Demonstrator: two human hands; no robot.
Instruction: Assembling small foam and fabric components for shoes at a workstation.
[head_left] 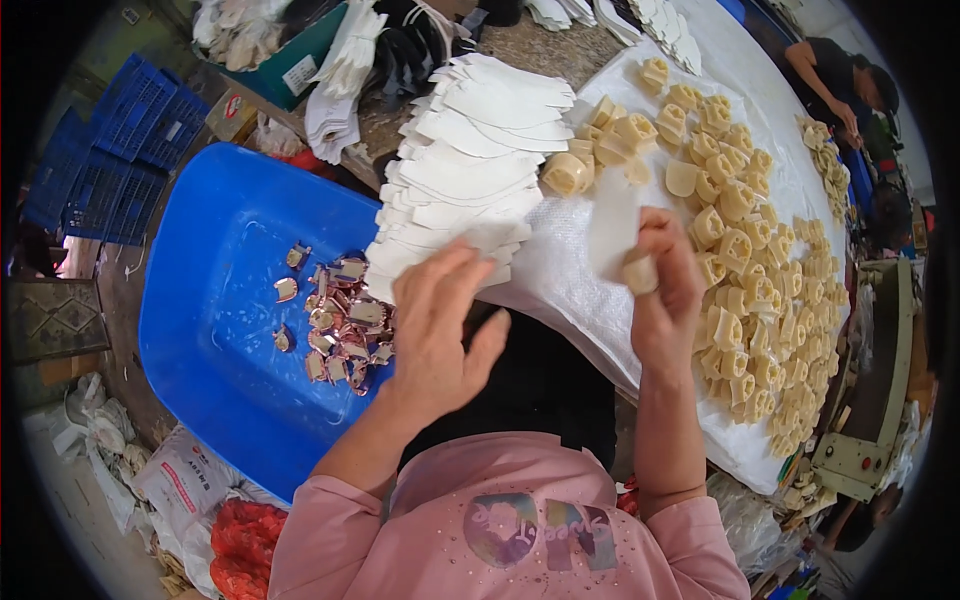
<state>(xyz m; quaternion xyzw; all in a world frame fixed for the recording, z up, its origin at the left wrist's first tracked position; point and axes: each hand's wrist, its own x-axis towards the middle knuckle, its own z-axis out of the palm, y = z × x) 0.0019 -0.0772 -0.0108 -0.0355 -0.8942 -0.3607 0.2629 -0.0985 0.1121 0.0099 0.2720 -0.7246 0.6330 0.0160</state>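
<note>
My left hand [440, 330] is over the near end of a long overlapping stack of white flat cut pieces [470, 150]. Its fingers are spread, with the thumb apart, and its fingertips touch or hover just above the stack. My right hand [665, 285] is raised over the white-covered table, its fingers closed on a white flat piece [613, 225] smeared by motion. A small cream moulded piece [640, 273] shows at the same fingers. Many cream moulded pieces [740, 250], hollowed on one side, lie spread to the right and beyond that hand.
At my left a blue plastic tub [200, 330] holds shiny pink metallic pieces [350, 315]. Blue crates [130, 150] stand farther left, and a green box [290, 65] at the back left. Another person [850, 80] is at the far right, past the table's edge.
</note>
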